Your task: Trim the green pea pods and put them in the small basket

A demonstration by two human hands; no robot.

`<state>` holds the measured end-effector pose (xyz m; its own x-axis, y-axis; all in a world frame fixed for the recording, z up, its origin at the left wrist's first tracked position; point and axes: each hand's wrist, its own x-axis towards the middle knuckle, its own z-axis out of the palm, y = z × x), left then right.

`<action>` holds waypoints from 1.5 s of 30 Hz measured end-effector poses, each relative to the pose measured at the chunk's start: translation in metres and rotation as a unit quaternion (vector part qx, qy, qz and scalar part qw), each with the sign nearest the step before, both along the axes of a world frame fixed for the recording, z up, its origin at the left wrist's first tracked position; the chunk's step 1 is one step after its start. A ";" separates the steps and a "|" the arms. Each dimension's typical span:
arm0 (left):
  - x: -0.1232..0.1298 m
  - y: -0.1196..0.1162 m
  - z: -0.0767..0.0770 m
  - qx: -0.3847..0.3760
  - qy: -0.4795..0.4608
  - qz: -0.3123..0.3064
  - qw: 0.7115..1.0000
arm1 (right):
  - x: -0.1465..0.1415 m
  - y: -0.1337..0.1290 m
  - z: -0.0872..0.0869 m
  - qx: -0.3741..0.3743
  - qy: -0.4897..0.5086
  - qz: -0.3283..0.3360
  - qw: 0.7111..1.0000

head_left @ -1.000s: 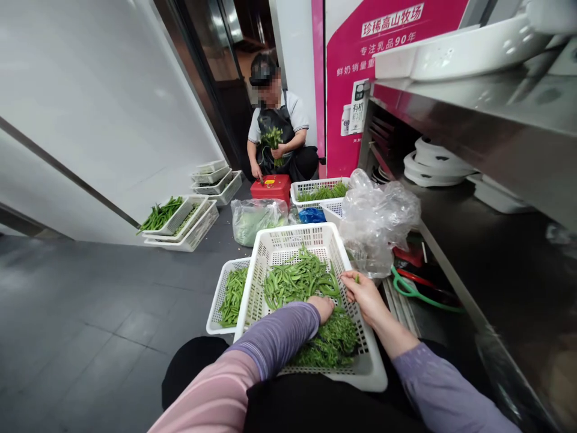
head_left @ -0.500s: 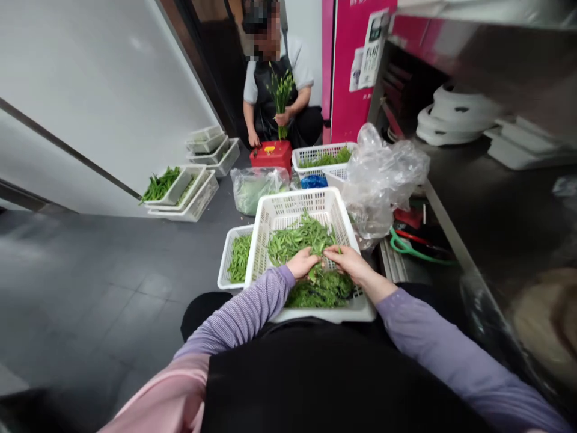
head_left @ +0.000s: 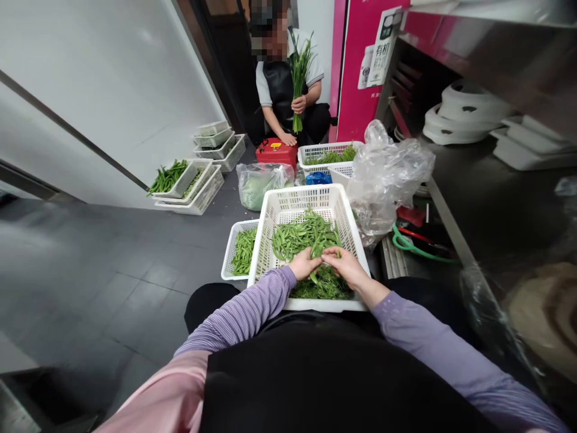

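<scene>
L hand (head_left: 305,263) and R hand (head_left: 345,266) pinched green pods (head_left: 314,277), exact grip unclear, which were prob. light, crisp, best held nr. the ends!

The basket (head_left: 267,231) is showing smooth plastic; the big bag (head_left: 390,174) is gleaming in crumpled film. The shelf (head_left: 491,63) is shining like metal, the floor (head_left: 166,261) is looking matt, the sleeve (head_left: 243,316) is showing wrinkled cloth. The shadowed dishes (head_left: 469,114) are looking smooth, perhaps ceramic.
</scene>
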<state>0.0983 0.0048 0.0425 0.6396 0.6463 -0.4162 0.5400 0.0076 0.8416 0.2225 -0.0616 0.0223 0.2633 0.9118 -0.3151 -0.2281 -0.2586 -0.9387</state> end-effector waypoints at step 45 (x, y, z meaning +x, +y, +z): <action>-0.053 0.032 0.052 0.065 0.049 0.080 0.993 | 0.002 -0.002 0.001 0.117 -0.527 0.171 0.825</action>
<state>0.0454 0.0367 0.0950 0.4856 0.7887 -0.3770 0.6199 -0.0067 0.7846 0.2240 -0.0636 0.0233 -0.0064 0.9929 0.1184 0.7941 0.0770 -0.6028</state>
